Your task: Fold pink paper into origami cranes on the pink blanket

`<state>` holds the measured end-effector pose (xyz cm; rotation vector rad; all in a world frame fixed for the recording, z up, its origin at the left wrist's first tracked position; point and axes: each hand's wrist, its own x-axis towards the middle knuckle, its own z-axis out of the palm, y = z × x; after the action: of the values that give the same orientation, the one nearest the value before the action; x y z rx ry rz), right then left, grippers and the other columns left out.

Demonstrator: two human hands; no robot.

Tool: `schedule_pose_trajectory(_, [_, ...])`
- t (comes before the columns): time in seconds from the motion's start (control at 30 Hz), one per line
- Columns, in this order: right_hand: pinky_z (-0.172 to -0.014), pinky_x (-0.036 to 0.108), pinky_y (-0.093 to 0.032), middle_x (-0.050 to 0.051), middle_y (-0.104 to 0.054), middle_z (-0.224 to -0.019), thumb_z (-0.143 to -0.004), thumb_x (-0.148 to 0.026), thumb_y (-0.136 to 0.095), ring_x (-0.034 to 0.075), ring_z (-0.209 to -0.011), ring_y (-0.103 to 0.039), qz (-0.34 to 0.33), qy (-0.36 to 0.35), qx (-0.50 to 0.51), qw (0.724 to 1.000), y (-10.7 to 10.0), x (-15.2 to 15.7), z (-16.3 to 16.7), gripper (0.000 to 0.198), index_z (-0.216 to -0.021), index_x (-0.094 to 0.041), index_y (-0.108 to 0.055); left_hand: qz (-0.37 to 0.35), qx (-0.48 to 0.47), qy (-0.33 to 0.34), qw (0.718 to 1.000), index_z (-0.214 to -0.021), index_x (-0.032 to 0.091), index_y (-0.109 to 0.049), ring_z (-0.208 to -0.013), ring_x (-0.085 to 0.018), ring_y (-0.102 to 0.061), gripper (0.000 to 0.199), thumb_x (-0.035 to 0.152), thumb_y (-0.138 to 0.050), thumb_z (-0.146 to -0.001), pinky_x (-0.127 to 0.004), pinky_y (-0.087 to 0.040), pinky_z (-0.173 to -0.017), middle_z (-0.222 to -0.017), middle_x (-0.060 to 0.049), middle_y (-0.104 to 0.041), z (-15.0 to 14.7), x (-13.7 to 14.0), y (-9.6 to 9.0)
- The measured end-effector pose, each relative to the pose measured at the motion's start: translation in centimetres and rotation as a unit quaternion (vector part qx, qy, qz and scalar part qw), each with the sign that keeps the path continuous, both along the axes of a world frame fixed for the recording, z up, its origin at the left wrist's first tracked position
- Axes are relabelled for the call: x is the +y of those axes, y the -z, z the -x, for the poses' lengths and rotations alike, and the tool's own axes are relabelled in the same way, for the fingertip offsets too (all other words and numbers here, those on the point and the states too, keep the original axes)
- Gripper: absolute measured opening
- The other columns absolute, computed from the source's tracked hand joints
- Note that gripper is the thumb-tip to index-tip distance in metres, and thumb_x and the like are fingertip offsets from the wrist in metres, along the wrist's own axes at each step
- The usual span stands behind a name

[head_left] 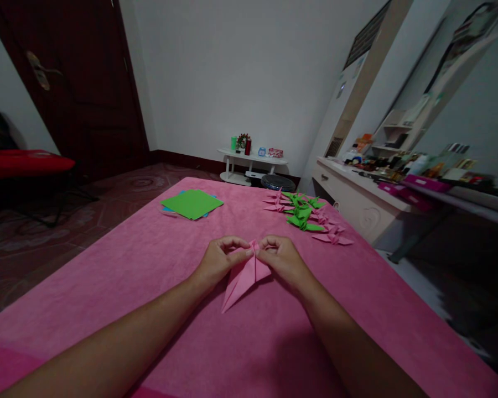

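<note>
A partly folded pink origami paper (248,276) is held between both hands above the pink cloth (182,265). One long point of it angles down to the lower left, and a crease runs up its middle. My left hand (222,255) pinches its upper end from the left, thumb and fingers closed. From the right, my right hand (281,255) pinches the same end, its thumb close to the left one. Fingertips partly hide the top of the fold.
Square paper sheets (193,204), green on top, lie stacked at the far left of the cloth. Several folded green cranes (302,216) and pink cranes (334,237) sit at the far right. A dressing table (361,193) with bottles stands to the right, a low white table (253,157) behind.
</note>
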<state>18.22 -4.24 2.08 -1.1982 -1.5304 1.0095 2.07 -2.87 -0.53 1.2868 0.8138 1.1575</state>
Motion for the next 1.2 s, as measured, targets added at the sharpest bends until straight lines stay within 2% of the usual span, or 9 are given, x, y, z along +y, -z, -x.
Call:
schedule_pose_trajectory(0.1, [-0.049,0.022,-0.033,-0.001,-0.052,-0.057,-0.068,-0.026,-0.061,0.01,-0.051,-0.045,-0.05,0.029,-0.087,0.995,0.2,0.0,0.2,0.016,-0.059,-0.016,-0.055,0.009,-0.004,-0.006,1.0,-0.074,0.013,-0.066,-0.062,-0.012,-0.058,0.025,0.029,-0.078,-0.059,-0.022,-0.044,-0.06,-0.071,-0.004,-0.066,-0.2,0.0,0.0])
schedule_pose_trajectory(0.23, [-0.049,0.022,-0.033,0.0,-0.054,-0.057,-0.07,-0.018,-0.056,0.011,-0.053,-0.048,-0.12,0.047,-0.185,0.974,0.2,-0.2,0.5,0.01,-0.059,-0.017,-0.055,-0.018,0.016,-0.046,0.999,-0.067,0.013,-0.066,-0.059,-0.01,-0.055,0.019,0.027,-0.076,-0.059,-0.021,-0.041,-0.057,-0.065,-0.002,-0.064,-0.5,-0.3,-0.6])
schedule_pose_trajectory(0.4, [-0.051,0.023,-0.034,0.0,-0.056,-0.06,-0.073,-0.017,-0.056,0.011,-0.054,-0.049,-0.187,0.054,-0.233,0.953,-0.4,-0.5,0.6,0.011,-0.062,-0.018,-0.057,-0.012,0.06,-0.073,0.995,-0.064,0.012,-0.067,-0.052,-0.01,-0.052,0.018,0.026,-0.075,-0.057,-0.02,-0.038,-0.051,-0.059,-0.002,-0.062,-0.5,-0.5,-1.4])
schedule_pose_trajectory(0.57, [-0.051,0.023,-0.034,0.0,-0.057,-0.06,-0.073,-0.017,-0.055,0.012,-0.054,-0.049,-0.171,0.063,-0.237,0.954,-0.9,-0.5,0.4,0.009,-0.066,-0.018,-0.06,-0.021,0.05,-0.058,0.997,-0.07,0.013,-0.069,-0.057,-0.011,-0.055,0.02,0.03,-0.074,-0.061,-0.021,-0.039,-0.052,-0.069,-0.004,-0.066,-0.4,-0.3,-1.3])
schedule_pose_trajectory(0.8, [-0.055,0.024,-0.036,0.002,-0.062,-0.065,-0.074,-0.019,-0.056,0.014,-0.058,-0.053,-0.162,0.072,-0.249,0.952,-0.9,-0.6,0.2,0.01,-0.07,-0.019,-0.065,-0.016,0.064,-0.043,0.997,-0.066,0.012,-0.068,-0.054,-0.011,-0.053,0.023,0.034,-0.074,-0.061,-0.023,-0.039,-0.053,-0.063,-0.004,-0.064,-0.4,-0.3,-1.5])
schedule_pose_trajectory(1.0, [-0.055,0.024,-0.036,0.002,-0.062,-0.064,-0.076,-0.02,-0.055,0.014,-0.058,-0.053,-0.159,0.054,-0.256,0.952,-1.3,-0.7,0.1,0.012,-0.071,-0.019,-0.066,-0.039,0.093,-0.042,0.994,-0.063,0.013,-0.068,-0.058,-0.013,-0.055,0.02,0.032,-0.074,-0.06,-0.024,-0.041,-0.056,-0.065,-0.005,-0.064,-0.3,-0.2,-2.1])
schedule_pose_trajectory(1.2, [-0.055,0.024,-0.035,0.001,-0.062,-0.064,-0.076,-0.019,-0.055,0.014,-0.059,-0.053,-0.157,0.038,-0.278,0.947,-2.0,-0.9,-0.1,0.012,-0.069,-0.02,-0.064,-0.089,0.128,-0.022,0.987,-0.056,0.016,-0.065,-0.064,-0.015,-0.058,0.015,0.027,-0.068,-0.065,-0.025,-0.044,-0.062,-0.068,-0.005,-0.065,-0.3,-0.5,-2.7])
